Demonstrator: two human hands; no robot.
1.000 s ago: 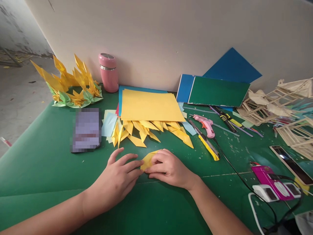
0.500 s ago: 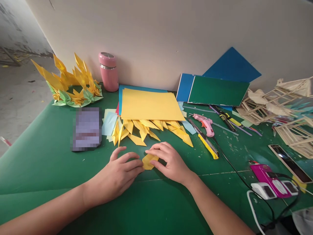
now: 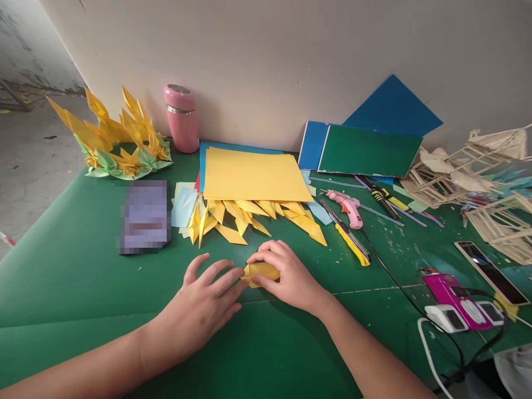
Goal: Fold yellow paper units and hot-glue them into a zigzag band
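Note:
A small folded piece of yellow paper [image 3: 266, 271] is between my hands, just above or on the green table [image 3: 187, 377]. My right hand [image 3: 291, 277] pinches it, thumb in front and fingers behind. My left hand [image 3: 210, 302] has its fingers spread, and its fingertips touch the paper's left end. Several folded yellow paper pieces [image 3: 233, 235] lie beyond my hands, partly under a stack of yellow sheets [image 3: 255, 174].
At the back left are a yellow and green paper crown [image 3: 155, 163] and a pink flask [image 3: 183, 130]. To the right lie a yellow utility knife [image 3: 349, 244], a pink glue gun [image 3: 351, 210] with its cord, a phone [image 3: 492, 271], a magenta power strip [image 3: 453, 296] and stick models [image 3: 502, 221].
The folded paper has turned and now shows a longer shape reaching into my right palm. My left fingers have spread a little and tilted up. The view has shifted slightly.

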